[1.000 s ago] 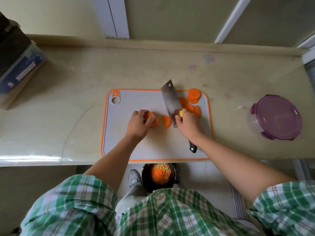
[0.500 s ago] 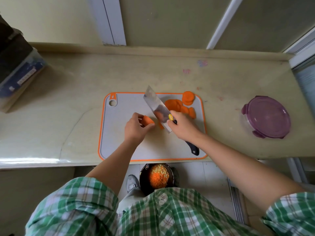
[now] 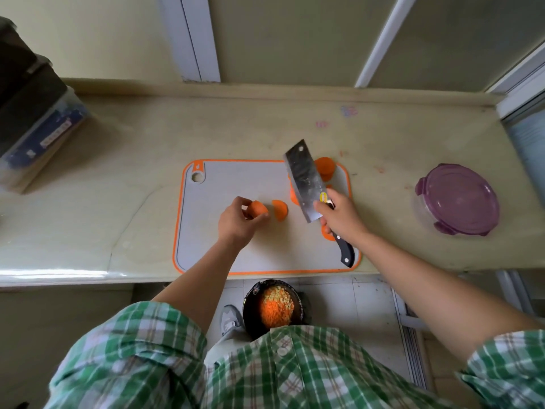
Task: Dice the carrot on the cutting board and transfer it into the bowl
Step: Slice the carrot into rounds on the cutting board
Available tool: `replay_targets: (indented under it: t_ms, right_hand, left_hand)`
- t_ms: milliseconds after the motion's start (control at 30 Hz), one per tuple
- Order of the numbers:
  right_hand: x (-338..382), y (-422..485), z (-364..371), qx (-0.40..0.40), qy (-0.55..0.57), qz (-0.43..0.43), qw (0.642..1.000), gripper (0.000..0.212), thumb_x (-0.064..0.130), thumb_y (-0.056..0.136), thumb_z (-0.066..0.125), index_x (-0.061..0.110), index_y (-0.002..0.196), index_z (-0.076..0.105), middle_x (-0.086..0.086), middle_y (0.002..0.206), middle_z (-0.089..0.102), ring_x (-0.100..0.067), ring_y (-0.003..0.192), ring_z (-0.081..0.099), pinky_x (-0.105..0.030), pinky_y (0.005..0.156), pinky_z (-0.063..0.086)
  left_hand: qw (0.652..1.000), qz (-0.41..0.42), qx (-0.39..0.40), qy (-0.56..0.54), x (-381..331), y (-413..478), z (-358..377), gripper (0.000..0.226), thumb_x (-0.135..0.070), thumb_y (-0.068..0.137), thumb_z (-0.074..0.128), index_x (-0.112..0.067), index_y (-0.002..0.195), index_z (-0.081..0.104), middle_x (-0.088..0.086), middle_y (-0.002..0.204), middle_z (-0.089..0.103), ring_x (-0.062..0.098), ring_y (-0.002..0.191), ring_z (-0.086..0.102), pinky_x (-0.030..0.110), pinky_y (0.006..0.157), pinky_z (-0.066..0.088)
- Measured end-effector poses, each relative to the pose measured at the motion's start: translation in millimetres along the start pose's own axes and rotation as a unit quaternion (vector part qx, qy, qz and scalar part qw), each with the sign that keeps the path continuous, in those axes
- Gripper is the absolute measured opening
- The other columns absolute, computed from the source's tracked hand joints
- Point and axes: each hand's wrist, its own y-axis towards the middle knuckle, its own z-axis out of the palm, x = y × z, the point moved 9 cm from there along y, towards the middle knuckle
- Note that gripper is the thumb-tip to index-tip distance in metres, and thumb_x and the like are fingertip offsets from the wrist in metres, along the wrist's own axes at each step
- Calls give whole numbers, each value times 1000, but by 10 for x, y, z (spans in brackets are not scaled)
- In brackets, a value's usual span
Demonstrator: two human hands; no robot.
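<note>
1. Carrot piece [image 3: 257,208]: it lies at the middle of the cutting board [image 3: 224,178]. A half-round piece [image 3: 279,210] lies flat just to its right, apart from it.
2. Left hand [image 3: 236,222]: curled fingers and thumb pinch the carrot piece at its left end. This grip probably steadies the piece and leaves its right end free for the blade.
3. Carrot slices [image 3: 324,168]: they are gathered at the far right corner of the board, partly hidden behind the blade. One more shows at the near side of the right hand. They are probably parked outside the cutting zone until they are diced.
4. Cleaver [image 3: 305,180]: the right hand [image 3: 342,216] is wrapped round the handle where it meets the blade. The blade's flat faces upward and appears lifted off the board. It is to the right of the held piece and does not touch it.
5. Bowl [image 3: 249,305]: it stands on the floor below the near edge of the table [image 3: 118,172] and holds diced carrot. This placement probably lets cut pieces be swept off the board's near edge.
6. Surroundings: a purple lidded container [image 3: 457,199] stands well to the right. Dark boxes [image 3: 32,122] stand at the far left.
</note>
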Motion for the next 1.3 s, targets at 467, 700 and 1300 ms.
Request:
replay_targets:
  t_ms: [467, 700, 1300]
  right_hand:
    - [514, -315, 525, 11, -322, -176, 930, 26, 21, 91, 51, 22, 73, 33, -17, 77, 61, -39, 76, 56, -32, 57, 25]
    - [614, -340, 508, 30, -368, -182, 912, 15, 22, 92, 50, 21, 82, 39, -19, 86, 62, -41, 80, 57, -34, 56, 28]
    - [739, -496, 577, 45, -417, -168, 892, 11, 21, 96, 44, 12, 98, 50, -17, 97, 63, -38, 88, 58, -31, 60, 28]
  left_hand:
    - [978, -64, 5, -196, 189, -37, 109, 44, -12, 88, 69, 0, 128, 56, 2, 86, 56, 26, 82, 63, 45, 89, 56]
    - [973, -74, -11, -217, 220, -19, 113, 37, -11, 87, 70, 4, 119, 58, 11, 100, 63, 30, 91, 66, 42, 87, 57]
    - [982, -63, -22, -178, 198, 26, 94, 36, -13, 87, 71, 1, 119, 61, 10, 103, 65, 26, 88, 67, 40, 84, 58]
